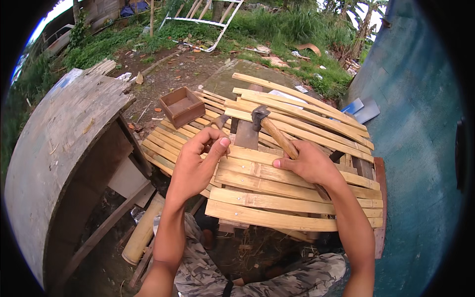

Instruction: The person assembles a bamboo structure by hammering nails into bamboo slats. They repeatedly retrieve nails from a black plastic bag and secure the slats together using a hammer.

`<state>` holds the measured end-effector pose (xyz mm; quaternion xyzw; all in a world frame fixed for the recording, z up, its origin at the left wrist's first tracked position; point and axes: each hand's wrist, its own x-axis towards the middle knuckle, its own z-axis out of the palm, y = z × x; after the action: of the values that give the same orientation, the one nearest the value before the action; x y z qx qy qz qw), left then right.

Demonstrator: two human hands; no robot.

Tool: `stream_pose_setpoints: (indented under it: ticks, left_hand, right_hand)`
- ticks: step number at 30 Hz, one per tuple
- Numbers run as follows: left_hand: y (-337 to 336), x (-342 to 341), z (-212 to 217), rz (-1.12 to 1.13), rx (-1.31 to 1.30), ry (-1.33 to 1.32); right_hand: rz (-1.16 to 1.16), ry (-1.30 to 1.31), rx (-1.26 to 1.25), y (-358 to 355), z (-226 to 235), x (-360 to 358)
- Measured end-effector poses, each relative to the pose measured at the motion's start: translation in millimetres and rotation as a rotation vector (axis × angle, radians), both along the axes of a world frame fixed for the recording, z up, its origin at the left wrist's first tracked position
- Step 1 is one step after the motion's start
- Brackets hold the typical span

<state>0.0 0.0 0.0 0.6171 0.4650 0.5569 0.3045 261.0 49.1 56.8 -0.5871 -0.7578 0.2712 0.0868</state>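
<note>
My right hand point(311, 162) is wrapped around the wooden handle of a hammer point(281, 136). The hammer's dark metal head points away from me, over the slats. My left hand point(200, 158) hovers left of it, thumb and forefinger pinched on a small thin nail point(227, 155), mostly hidden by the fingertips. Beneath both hands lie split bamboo slats point(277, 172) in a row, running left to right with gaps between them. Small nail heads dot the nearer slats. A dark wooden crosspiece point(246, 134) passes under them.
An open wooden box point(183, 108) sits on more slats point(163, 141) at the far left. A weathered board point(64, 128) rises at left, near a bamboo pole point(142, 230). On the right stands a blue-green wall point(410, 114). A white metal frame point(195, 21) lies beyond, by grass.
</note>
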Motion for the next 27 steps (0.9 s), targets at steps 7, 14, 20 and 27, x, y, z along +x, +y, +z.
stream_pose_setpoints:
  ticks: [7, 14, 20, 27]
  left_hand:
    - [32.1, 9.4, 13.9, -0.177, 0.012, 0.36]
    - [37.4, 4.2, 7.1, -0.224, 0.073, 0.434]
    - [43.2, 0.0, 4.2, -0.3, -0.005, 0.138]
    - [48.1, -4.8, -2.9, -0.347, 0.045, 0.092]
  right_hand:
    - [0.025, 0.061, 0.068, 1.0, -9.7, 4.2]
    - [0.005, 0.106, 0.08, -3.4, -7.4, 0.3]
    - [-0.023, 0.005, 0.013, -5.1, -0.6, -2.4]
    - [0.03, 0.012, 0.073, -5.6, -3.2, -1.1]
